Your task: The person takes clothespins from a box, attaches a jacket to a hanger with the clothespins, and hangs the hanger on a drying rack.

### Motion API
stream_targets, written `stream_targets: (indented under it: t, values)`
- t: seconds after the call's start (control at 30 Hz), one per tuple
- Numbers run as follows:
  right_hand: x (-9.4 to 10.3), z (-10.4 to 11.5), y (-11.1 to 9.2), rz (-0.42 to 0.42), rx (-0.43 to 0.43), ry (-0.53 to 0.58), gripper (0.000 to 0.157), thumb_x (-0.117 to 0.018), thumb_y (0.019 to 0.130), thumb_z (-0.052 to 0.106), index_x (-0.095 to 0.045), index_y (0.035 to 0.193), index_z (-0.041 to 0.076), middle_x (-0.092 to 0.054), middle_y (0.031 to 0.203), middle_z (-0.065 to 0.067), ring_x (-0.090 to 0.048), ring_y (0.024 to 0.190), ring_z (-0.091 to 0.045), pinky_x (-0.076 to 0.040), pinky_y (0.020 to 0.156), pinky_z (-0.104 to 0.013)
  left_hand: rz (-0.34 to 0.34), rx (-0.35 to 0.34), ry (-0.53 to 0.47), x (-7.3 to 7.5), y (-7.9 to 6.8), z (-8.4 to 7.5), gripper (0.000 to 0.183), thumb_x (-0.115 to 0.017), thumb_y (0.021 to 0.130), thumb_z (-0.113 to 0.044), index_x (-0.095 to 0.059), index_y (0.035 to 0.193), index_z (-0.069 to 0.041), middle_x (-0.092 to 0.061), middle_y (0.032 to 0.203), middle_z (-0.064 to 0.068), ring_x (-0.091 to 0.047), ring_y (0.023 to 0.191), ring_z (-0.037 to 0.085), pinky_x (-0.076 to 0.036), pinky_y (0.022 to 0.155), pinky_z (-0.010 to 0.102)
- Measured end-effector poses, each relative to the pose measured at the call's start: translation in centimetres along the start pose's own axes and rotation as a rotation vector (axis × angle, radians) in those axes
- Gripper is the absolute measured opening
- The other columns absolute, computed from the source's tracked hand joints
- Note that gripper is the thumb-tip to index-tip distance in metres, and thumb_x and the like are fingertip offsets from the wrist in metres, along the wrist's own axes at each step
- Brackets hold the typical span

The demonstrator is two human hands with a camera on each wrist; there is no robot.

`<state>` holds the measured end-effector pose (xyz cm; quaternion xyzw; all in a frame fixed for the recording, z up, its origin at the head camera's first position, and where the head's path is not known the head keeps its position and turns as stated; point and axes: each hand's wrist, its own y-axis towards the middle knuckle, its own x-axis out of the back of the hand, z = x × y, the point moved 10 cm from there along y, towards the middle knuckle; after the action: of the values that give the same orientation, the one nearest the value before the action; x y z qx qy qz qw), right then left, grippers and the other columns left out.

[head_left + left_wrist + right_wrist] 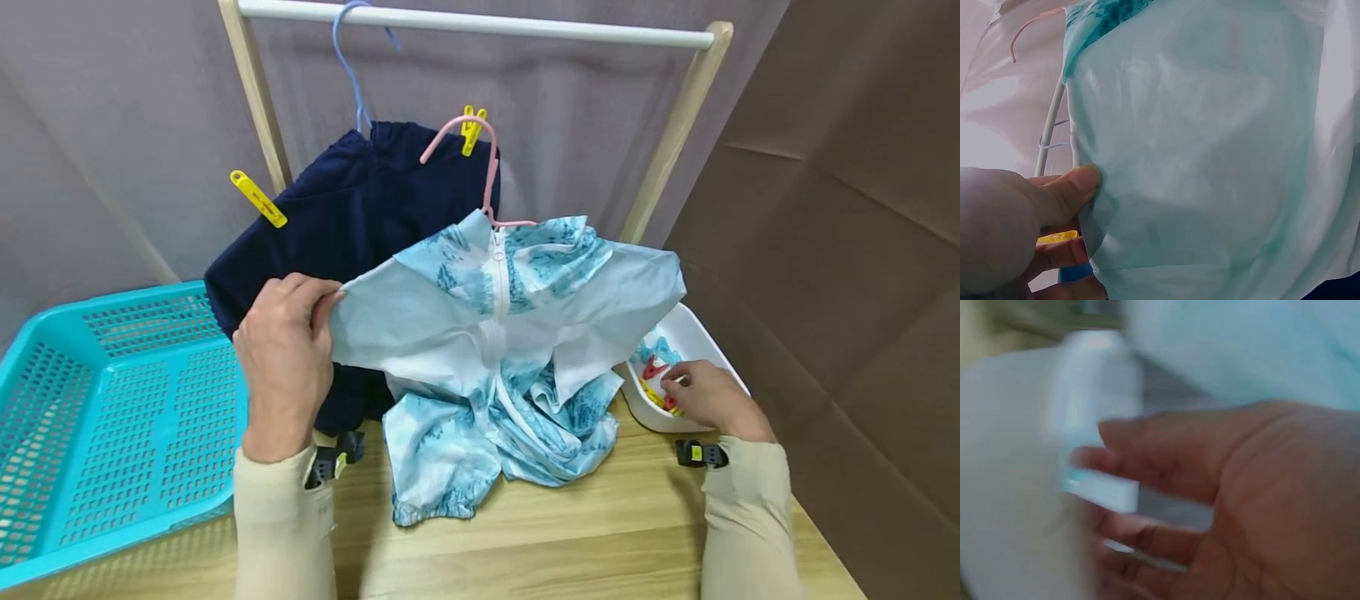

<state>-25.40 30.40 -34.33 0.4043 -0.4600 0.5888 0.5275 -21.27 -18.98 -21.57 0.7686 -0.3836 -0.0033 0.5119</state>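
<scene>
My left hand pinches the shoulder edge of a light blue and white zip jacket between thumb and fingers; the pinch also shows in the left wrist view, where the jacket's pale fabric fills most of the frame. A pink hanger rises from the jacket's collar. The lower jacket lies bunched on the table. Over a white tub at the right is my right hand, fingers loosely bent near red and yellow clothespins. The right wrist view is blurred, with nothing clearly visible between thumb and fingers.
Behind stands a rack with a white bar and wooden legs. A navy garment hangs there on a blue hanger, with yellow clothespins on its shoulders. A turquoise basket sits at the left on the wooden table.
</scene>
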Motion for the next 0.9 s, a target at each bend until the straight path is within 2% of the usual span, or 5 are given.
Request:
stream_targets:
  t: [0.1, 0.33, 0.53, 0.73, 0.9]
  values:
    - [-2.5, -1.1, 1.9, 0.063, 0.008, 0.004, 0.038, -0.054, 0.099, 0.019, -0.064, 0.125, -0.006, -0.070, 0.112, -0.030, -0.067, 0.100, -0.043, -0.054, 0.079, -0.048, 0.015, 0.005, 0.001, 0.0, 0.0, 0.1, 0.017, -0.067, 0.099, -0.016, -0.078, 0.094, -0.002, -0.076, 0.094, 0.012, -0.067, 0.090, 0.033, -0.051, 0.069, 0.049]
    - [-3.9, -2.0, 3.7, 0.087, -0.045, 0.035, 0.025, -0.053, 0.090, 0.006, -0.067, 0.110, -0.003, -0.069, 0.100, -0.022, -0.064, 0.088, -0.033, -0.049, 0.069, -0.038, 0.007, -0.023, 0.009, 0.0, 0.0, -0.1, 0.017, -0.068, 0.098, -0.016, -0.078, 0.093, -0.003, -0.076, 0.092, 0.010, -0.067, 0.086, 0.031, -0.051, 0.069, 0.050]
    - [-2.9, -1.9, 3.5, 0.048, -0.013, 0.073, 0.033, -0.062, 0.097, 0.018, -0.065, 0.119, -0.006, -0.071, 0.104, -0.022, -0.066, 0.090, -0.032, -0.051, 0.075, -0.041, 0.004, -0.035, 0.009, 0.0, 0.0, 0.1, 0.014, -0.070, 0.097, -0.014, -0.078, 0.093, -0.003, -0.076, 0.091, 0.011, -0.067, 0.084, 0.031, -0.050, 0.066, 0.049]
    - [-1.5, -1.8, 3.0, 0.008, 0.012, 0.217, 0.041, -0.059, 0.102, 0.016, -0.053, 0.137, -0.005, -0.069, 0.088, -0.018, -0.068, 0.070, -0.021, -0.047, 0.060, -0.032, 0.012, -0.033, 0.014, -0.2, 0.0, 0.1, 0.014, -0.070, 0.096, -0.013, -0.077, 0.093, -0.002, -0.076, 0.091, 0.012, -0.066, 0.084, 0.032, -0.050, 0.066, 0.049]
    - [1.1, -2.2, 2.3, -0.158, 0.001, 0.227, 0.030, -0.051, 0.107, 0.023, -0.064, 0.118, -0.002, -0.071, 0.094, -0.024, -0.067, 0.077, -0.026, -0.044, 0.061, -0.034, 0.024, -0.025, 0.014, -0.3, 0.0, 0.2, 0.013, -0.070, 0.096, -0.012, -0.078, 0.092, -0.002, -0.075, 0.091, 0.012, -0.067, 0.085, 0.032, -0.051, 0.067, 0.049]
